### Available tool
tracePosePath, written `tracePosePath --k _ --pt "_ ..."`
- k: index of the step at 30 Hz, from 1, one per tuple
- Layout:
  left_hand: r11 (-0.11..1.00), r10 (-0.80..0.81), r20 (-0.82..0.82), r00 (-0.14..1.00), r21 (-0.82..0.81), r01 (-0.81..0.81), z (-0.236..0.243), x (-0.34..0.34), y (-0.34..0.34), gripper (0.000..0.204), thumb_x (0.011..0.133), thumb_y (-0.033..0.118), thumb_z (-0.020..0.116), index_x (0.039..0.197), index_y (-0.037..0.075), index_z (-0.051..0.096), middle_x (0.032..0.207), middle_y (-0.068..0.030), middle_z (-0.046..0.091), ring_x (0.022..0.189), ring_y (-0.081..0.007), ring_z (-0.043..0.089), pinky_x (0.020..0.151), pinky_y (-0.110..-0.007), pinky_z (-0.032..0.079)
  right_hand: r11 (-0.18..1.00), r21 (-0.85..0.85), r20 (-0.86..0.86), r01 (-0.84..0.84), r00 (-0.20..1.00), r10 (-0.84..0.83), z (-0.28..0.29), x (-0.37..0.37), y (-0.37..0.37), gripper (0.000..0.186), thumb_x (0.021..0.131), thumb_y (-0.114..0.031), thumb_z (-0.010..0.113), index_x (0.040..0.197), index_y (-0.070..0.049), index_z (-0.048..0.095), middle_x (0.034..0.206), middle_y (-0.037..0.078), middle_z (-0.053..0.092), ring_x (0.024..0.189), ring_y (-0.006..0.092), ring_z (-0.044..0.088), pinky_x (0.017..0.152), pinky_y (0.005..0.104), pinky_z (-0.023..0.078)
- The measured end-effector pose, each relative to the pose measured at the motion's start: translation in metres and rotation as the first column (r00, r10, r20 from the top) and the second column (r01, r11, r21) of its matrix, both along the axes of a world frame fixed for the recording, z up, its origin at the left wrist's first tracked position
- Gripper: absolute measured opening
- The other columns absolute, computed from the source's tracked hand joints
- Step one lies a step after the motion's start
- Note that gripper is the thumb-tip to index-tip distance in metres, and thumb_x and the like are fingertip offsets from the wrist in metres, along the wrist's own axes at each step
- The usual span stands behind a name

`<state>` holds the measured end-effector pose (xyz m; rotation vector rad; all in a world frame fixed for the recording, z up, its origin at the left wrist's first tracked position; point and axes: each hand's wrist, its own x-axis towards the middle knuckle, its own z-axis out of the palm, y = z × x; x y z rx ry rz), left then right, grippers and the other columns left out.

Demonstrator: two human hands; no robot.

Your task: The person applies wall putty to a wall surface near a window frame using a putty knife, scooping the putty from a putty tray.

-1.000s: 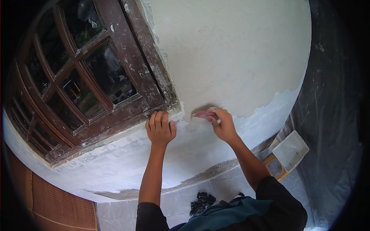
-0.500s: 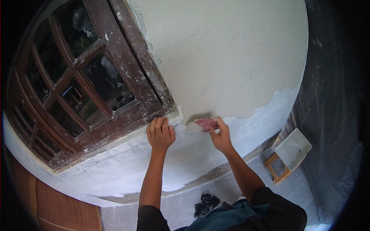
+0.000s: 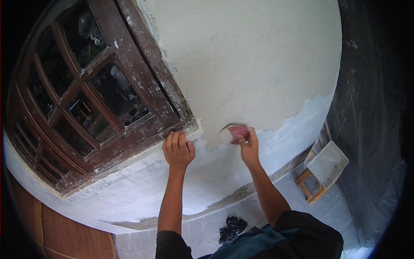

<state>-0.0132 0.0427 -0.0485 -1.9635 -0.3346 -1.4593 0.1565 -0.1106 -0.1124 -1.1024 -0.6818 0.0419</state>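
Note:
My right hand (image 3: 249,149) pinches a flat red piece with a pale rounded end (image 3: 236,134) between thumb and fingers, against the wall. Its exact kind is not clear. Around it, the beige coat (image 3: 250,56) meets the whiter lower wall (image 3: 207,172) along a ragged line. At the lower right corner of the brown wooden window frame (image 3: 148,140), my left hand (image 3: 178,150) bends its fingers over the edge, back of the hand toward me. Those fingertips are partly hidden, and the thumb lies to the side.
To the right, a shallow whitish tray (image 3: 330,164) rests on a small tan stool (image 3: 311,186). Dark crumpled cloth or plastic (image 3: 233,228) lies on the tiled floor by my body. Dark sheeting (image 3: 366,129) hangs at far right; a brown woven panel (image 3: 77,226) stands lower left.
My right hand has shifted slightly right and turned, tilting the red piece so more of its pale end shows. My left hand stays at the frame corner.

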Motion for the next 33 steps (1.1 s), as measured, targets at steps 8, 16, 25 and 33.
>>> tracePosePath --k 8,16,25,33 --pt "1.000 0.010 -0.014 1.000 -0.009 -0.010 -0.001 -0.001 -0.001 0.027 0.089 0.024 0.047 0.111 0.009 0.055 0.111 -0.0056 0.056 0.109 -0.0254 0.050 0.090 -0.038 0.038 0.991 -0.001 0.072 -0.133 0.988 0.133 0.002 -0.025 0.008 0.020 0.091 0.000 0.054 0.110 -0.002 0.049 0.102 0.008 0.059 0.092 0.0129 0.056 0.086 0.0278 0.046" --pt "1.000 0.010 -0.005 1.000 0.006 -0.010 -0.003 0.000 0.000 0.026 0.090 0.023 0.046 0.109 0.009 0.055 0.111 -0.0062 0.056 0.109 -0.0260 0.051 0.089 -0.038 0.039 0.990 0.121 -0.075 -0.075 0.994 0.085 -0.007 -0.012 0.001 0.022 0.091 0.002 0.051 0.112 -0.002 0.047 0.106 0.008 0.057 0.095 0.0131 0.055 0.086 0.0283 0.045" --pt "1.000 0.005 -0.019 1.000 0.010 -0.005 -0.006 -0.004 0.001 0.027 0.089 0.022 0.047 0.110 0.007 0.053 0.113 -0.0088 0.054 0.110 -0.0284 0.050 0.091 -0.041 0.039 0.984 0.178 -0.260 0.002 0.965 0.045 -0.006 0.001 -0.012 0.021 0.092 0.001 0.050 0.113 -0.002 0.046 0.108 0.008 0.057 0.099 0.0139 0.054 0.091 0.0284 0.043" --pt "1.000 -0.015 -0.031 0.999 0.023 0.016 -0.002 -0.003 -0.001 0.028 0.088 0.022 0.048 0.111 0.005 0.052 0.114 -0.0115 0.051 0.110 -0.0311 0.050 0.092 -0.043 0.039 0.999 0.011 -0.097 0.031 0.995 -0.030 -0.017 -0.001 0.006 0.024 0.092 -0.001 0.052 0.114 -0.002 0.046 0.108 0.008 0.056 0.099 0.0138 0.054 0.090 0.0286 0.043"
